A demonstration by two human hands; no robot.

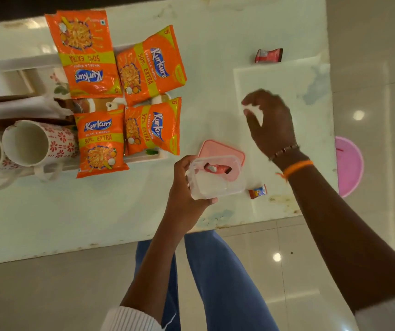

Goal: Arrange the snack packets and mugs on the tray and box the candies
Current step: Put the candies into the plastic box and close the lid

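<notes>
1. Standing at a stage well past halfway, by my judgement: four Kurkure snack packets (120,91) lie on the white tray (141,158), two at its far side and two nearer, the packets overlapping the tray's edges.
2. Two floral mugs (36,143) lie on their sides at the tray's left end, mouths toward the camera. Whether they rest fully on the tray cannot be told; they may need setting upright.
3. The left hand (187,187) is closed around a clear plastic box (215,177), held just above the tabletop (96,211) near its front edge. At least one red-wrapped candy (215,168) is visible inside.
4. The pink lid (220,149) lies on the tabletop directly behind the box, off the box.
5. The right hand (270,120) hovers over the tabletop, fingers curled, thumb and forefinger pinching a small white item (253,110), apparently a candy; blur prevents certainty.
6. Outstanding: a red candy (268,55) lies far right on the tabletop, and an orange-brown candy (258,191) lies just right of the box. Both remain unboxed.
7. Remaining work, as judged: box the loose candies, then fit the lid.
</notes>
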